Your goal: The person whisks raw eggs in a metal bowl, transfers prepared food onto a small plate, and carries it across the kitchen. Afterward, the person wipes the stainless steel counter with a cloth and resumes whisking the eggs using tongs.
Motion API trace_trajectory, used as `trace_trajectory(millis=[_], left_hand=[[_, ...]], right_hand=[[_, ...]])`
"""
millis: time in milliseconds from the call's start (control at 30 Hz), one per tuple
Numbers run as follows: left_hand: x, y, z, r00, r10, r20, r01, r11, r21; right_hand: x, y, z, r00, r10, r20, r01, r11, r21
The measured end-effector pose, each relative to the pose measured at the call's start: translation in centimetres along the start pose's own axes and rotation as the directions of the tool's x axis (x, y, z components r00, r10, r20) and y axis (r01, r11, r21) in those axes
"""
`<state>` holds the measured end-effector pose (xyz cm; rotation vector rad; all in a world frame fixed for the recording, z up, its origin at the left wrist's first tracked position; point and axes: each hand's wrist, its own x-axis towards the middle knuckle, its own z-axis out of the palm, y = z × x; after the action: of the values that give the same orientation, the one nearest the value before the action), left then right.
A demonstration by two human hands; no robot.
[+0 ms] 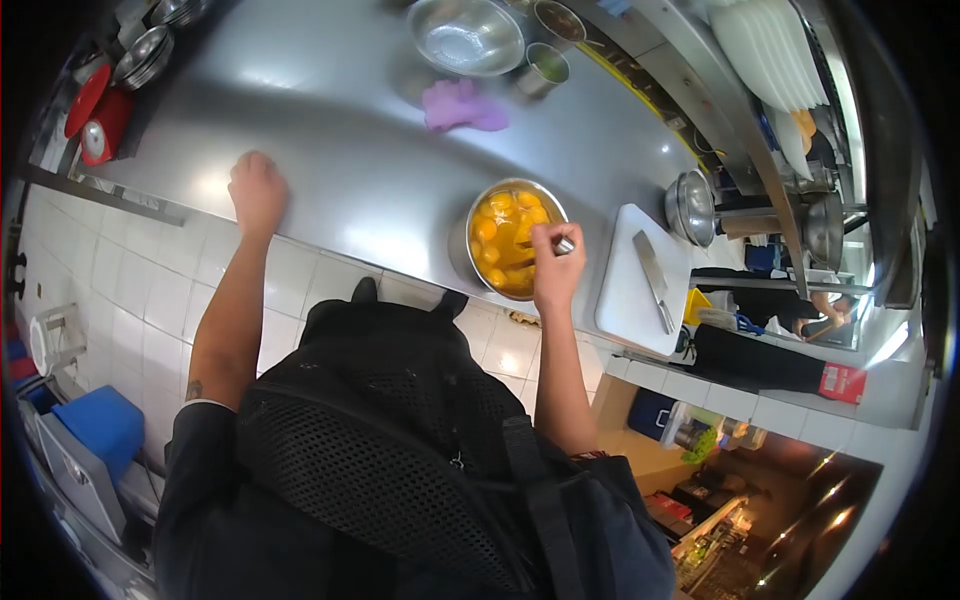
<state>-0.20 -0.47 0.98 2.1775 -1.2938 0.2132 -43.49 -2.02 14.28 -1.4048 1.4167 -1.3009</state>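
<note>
My right hand (556, 268) grips the metal handle (565, 245) of a utensil whose working end is down in a steel pot (459, 250). Its head is mostly hidden, so I cannot tell its exact kind. Raw eggs (497, 232) fill much of the pot, with several whole yolks among orange liquid. The pot stands near the front edge of the steel counter (350, 190). Further left, my left hand (257, 188) rests on the counter near its edge, fingers curled in, with nothing visible in it.
A white cutting board (625, 285) with a knife (655, 280) lies right of the pot. Behind are a purple cloth or glove (465, 107), a large steel bowl (467, 40) and metal containers (545, 70). A red scale (100, 120) stands far left. Another person (800, 300) works at right.
</note>
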Motion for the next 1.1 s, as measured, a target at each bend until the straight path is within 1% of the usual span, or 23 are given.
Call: trace_trajectory(millis=[33,67,100,167,200,233,300,333,400,433,500,533,600,633,700,800,833,900,933,967,1033,1100], left_hand=[[-0.3,0.0,0.2,1.0,-0.012,0.002,0.012,1.0,-0.001],[-0.2,-0.3,0.4,1.0,0.002,-0.009,-0.002,1.0,-0.024],[0.0,-0.7,0.4,1.0,0.02,-0.022,-0.021,0.999,-0.043],[0.1,-0.4,-0.2,1.0,-0.001,-0.008,0.001,1.0,-0.023],[0.1,0.1,-0.2,1.0,-0.019,0.01,0.019,1.0,-0.014],[0.1,0.1,0.0,1.0,-0.016,0.012,0.017,1.0,-0.019],[0.0,-0.2,0.0,1.0,-0.008,-0.002,0.008,1.0,-0.022],[0.0,-0.2,-0.1,1.0,-0.002,0.002,0.002,1.0,-0.019],[0.0,0.2,-0.2,1.0,-0.005,0.001,0.005,1.0,-0.013],[0.1,0.2,-0.1,1.0,0.009,0.004,-0.009,1.0,-0.017],[0.1,-0.2,0.2,1.0,-0.014,0.016,0.014,1.0,0.002],[0.2,-0.3,0.3,1.0,-0.01,0.014,0.01,1.0,0.001],[0.0,-0.7,0.4,1.0,0.008,-0.004,-0.008,1.0,-0.03],[-0.2,-0.7,0.5,1.0,0.0,-0.008,-0.001,1.0,-0.028],[-0.1,-0.7,0.4,1.0,0.008,-0.005,-0.009,0.999,-0.036],[0.0,-0.1,-0.1,1.0,0.002,0.001,-0.002,1.0,-0.019],[0.1,0.0,-0.2,1.0,0.008,0.004,-0.008,1.0,-0.022],[0.0,0.1,-0.1,1.0,0.009,-0.009,-0.009,1.0,0.004],[-0.1,0.0,0.0,1.0,0.008,-0.007,-0.008,1.0,0.003],[-0.1,-0.3,0.2,1.0,0.01,-0.006,-0.01,1.0,-0.009],[0.0,-0.6,0.3,1.0,0.009,-0.005,-0.009,1.0,-0.018],[-0.1,-0.5,0.3,1.0,0.015,-0.015,-0.015,1.0,-0.012]], right_hand=[[-0.3,-0.2,-0.2,0.996,-0.012,0.083,0.022,0.993,-0.12],[-0.8,0.4,-0.9,0.986,0.0,0.167,0.011,0.998,-0.068],[-1.2,0.3,-1.5,0.984,-0.001,0.179,0.013,0.998,-0.065],[-1.6,0.1,-3.0,0.93,0.158,0.333,-0.141,0.987,-0.075],[-1.6,0.4,-3.3,0.948,0.102,0.302,-0.099,0.995,-0.025],[-1.4,0.3,-3.9,0.949,0.102,0.298,-0.099,0.995,-0.027],[-0.7,-0.3,-4.6,0.984,0.127,0.128,-0.127,0.992,-0.011],[-0.3,-0.8,-4.6,0.983,0.133,0.123,-0.133,0.991,-0.008],[0.9,-2.0,-4.4,0.996,0.031,-0.08,-0.016,0.982,0.188],[1.3,-2.9,-4.1,0.995,0.032,-0.094,-0.014,0.982,0.19],[1.7,-4.1,-3.3,0.991,0.058,-0.122,-0.015,0.942,0.334],[1.9,-3.4,-3.7,0.99,0.057,-0.125,-0.012,0.942,0.336],[2.1,-0.8,-4.7,0.987,0.147,-0.059,-0.103,0.881,0.462],[2.1,-0.2,-4.7,0.988,0.144,-0.051,-0.104,0.881,0.461],[2.0,0.3,-4.5,0.968,0.237,-0.078,-0.163,0.837,0.522],[1.6,-0.3,-3.3,0.975,0.207,-0.084,-0.131,0.835,0.535],[1.5,-0.8,-2.8,0.974,0.209,-0.091,-0.129,0.835,0.535],[1.3,-1.5,-1.7,0.99,0.138,-0.026,-0.109,0.869,0.483],[1.1,-1.0,-1.3,0.983,0.185,-0.001,-0.16,0.852,0.498],[0.8,-0.2,-1.0,0.983,0.184,0.003,-0.161,0.852,0.499],[-0.4,0.4,0.2,0.981,0.153,0.12,-0.186,0.921,0.342],[-1.3,0.0,1.3,0.981,0.165,0.099,-0.19,0.918,0.349]])
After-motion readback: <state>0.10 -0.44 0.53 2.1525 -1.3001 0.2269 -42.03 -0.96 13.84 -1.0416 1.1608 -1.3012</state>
